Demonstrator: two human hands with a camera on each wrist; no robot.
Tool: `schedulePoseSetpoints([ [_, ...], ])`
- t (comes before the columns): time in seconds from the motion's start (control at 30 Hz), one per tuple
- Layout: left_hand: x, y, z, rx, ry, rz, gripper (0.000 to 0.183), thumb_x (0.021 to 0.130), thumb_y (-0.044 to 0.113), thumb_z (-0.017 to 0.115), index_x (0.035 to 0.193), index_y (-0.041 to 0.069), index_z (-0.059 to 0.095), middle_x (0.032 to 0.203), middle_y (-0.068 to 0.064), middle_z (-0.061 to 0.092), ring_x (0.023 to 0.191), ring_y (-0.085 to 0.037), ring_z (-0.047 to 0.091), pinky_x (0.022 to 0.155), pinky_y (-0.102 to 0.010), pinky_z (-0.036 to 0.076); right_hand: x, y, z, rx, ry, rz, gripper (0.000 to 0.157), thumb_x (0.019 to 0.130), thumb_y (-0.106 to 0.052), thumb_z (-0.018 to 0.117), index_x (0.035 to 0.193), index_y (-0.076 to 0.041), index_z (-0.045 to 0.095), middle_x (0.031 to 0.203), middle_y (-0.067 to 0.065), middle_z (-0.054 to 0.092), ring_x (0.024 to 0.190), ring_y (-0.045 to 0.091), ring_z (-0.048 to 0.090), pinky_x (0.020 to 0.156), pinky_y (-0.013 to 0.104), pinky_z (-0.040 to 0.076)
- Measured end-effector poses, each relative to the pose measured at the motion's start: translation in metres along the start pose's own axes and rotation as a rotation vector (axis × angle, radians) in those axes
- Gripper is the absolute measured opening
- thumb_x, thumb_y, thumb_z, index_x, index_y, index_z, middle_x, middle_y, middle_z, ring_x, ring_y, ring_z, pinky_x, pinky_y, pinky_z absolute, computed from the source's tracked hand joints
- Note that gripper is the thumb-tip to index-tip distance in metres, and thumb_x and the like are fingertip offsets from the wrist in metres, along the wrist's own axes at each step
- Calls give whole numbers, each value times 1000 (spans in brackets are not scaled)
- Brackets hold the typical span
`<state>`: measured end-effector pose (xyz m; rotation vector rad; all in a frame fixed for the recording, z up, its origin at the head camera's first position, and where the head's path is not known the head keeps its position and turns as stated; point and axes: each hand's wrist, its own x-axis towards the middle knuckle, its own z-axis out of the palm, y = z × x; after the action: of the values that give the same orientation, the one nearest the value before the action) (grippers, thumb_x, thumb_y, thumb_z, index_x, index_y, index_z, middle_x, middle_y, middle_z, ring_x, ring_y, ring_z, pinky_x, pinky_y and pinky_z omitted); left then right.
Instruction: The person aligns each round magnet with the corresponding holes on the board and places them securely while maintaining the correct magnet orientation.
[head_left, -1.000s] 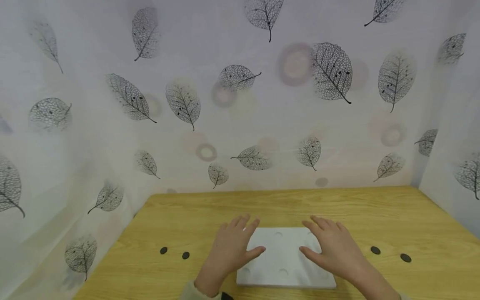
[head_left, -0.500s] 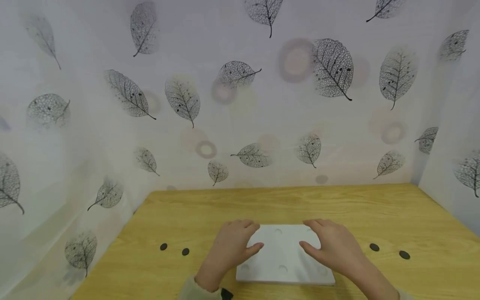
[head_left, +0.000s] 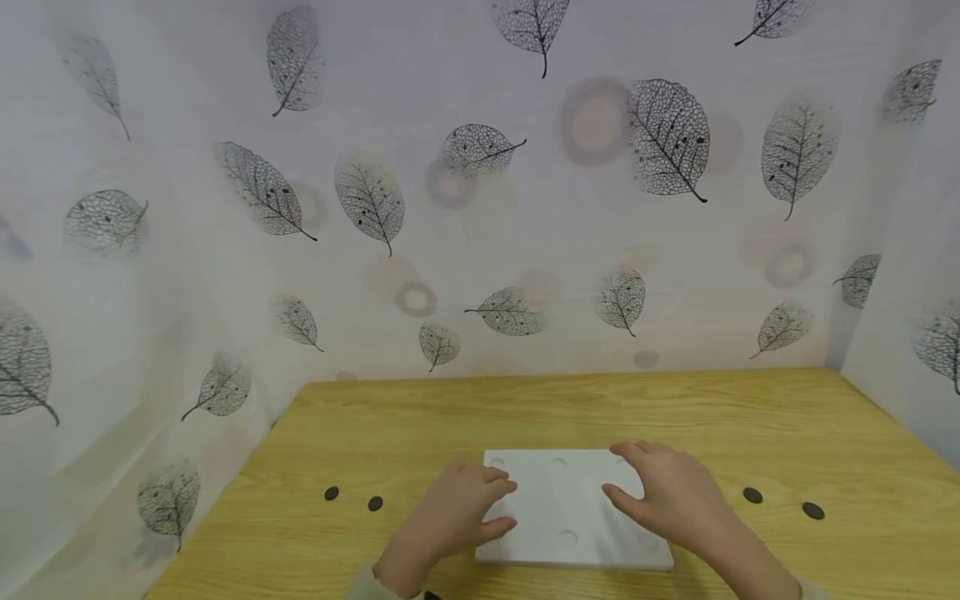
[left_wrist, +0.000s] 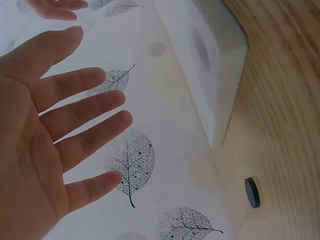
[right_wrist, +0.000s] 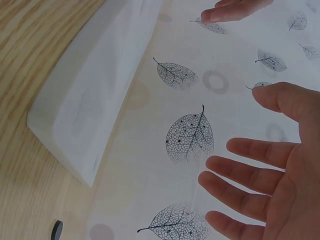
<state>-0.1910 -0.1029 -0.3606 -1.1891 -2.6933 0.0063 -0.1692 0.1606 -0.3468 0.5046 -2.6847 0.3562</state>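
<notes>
A white rectangular board (head_left: 555,500) with shallow round recesses lies flat on the wooden table (head_left: 570,412). Over its left end hovers my left hand (head_left: 457,517), fingers spread and relaxed, as the left wrist view shows with the board's edge (left_wrist: 232,95) beyond. My right hand (head_left: 675,500) hovers over the board's right end, thumb apart from the loosely bent fingers. In the right wrist view nothing lies in the palm (right_wrist: 295,195), and the board's corner (right_wrist: 70,130) shows to the left.
Two small black discs lie left of the board, the outer disc (head_left: 332,493) and the inner disc (head_left: 375,503). Two more lie to the right, a nearer disc (head_left: 753,495) and a farther disc (head_left: 813,510). Leaf-printed cloth (head_left: 555,208) surrounds the table at back and sides.
My left hand has drawn toward me and slightly left, baring the board's far left recess. The fingers of both hands have bent a little. The board and discs stay where they were.
</notes>
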Motion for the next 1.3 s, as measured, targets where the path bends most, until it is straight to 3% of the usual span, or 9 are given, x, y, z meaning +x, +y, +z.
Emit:
schedulePoseSetpoints([
  [0.17,-7,-1,1,-62,-39,22,36,84,39,56,110,15,62,111,2,58,101,-13,53,81,-34,42,0,0,0,-1,-5,2,40,70,-35,69,101,-9,62,94,5,63,81,24,60,61,38,47],
  [0.4,-13,5,6,6,8,157,37,86,43,51,111,17,61,113,4,57,102,-11,52,83,-29,41,0,-1,0,-6,-17,8,40,71,-35,69,100,-10,62,93,4,64,80,23,61,60,36,47],
  [0.67,-17,10,9,-116,-143,254,42,88,44,45,120,18,54,120,8,51,111,-7,45,86,-28,39,0,-2,1,-5,-25,9,40,71,-36,69,100,-10,62,92,4,64,78,21,61,60,35,48],
  [0.97,-19,11,8,-102,-200,197,51,87,49,45,126,17,49,128,3,46,118,-9,40,87,-32,38,0,-2,3,-3,-41,24,39,70,-35,69,99,-10,62,91,3,64,76,20,61,56,33,47],
  [1.2,-22,13,11,-114,-311,94,54,84,51,49,128,20,46,131,5,42,121,-11,36,87,-43,39,-1,-2,2,0,-53,26,38,70,-35,69,99,-11,62,92,3,64,76,20,61,55,33,47],
  [1.3,-24,14,12,-101,-336,80,52,83,49,52,127,22,47,132,7,41,121,-10,36,85,-45,40,-1,-2,3,1,-56,28,38,70,-35,69,99,-11,62,92,3,64,75,20,61,54,33,46],
])
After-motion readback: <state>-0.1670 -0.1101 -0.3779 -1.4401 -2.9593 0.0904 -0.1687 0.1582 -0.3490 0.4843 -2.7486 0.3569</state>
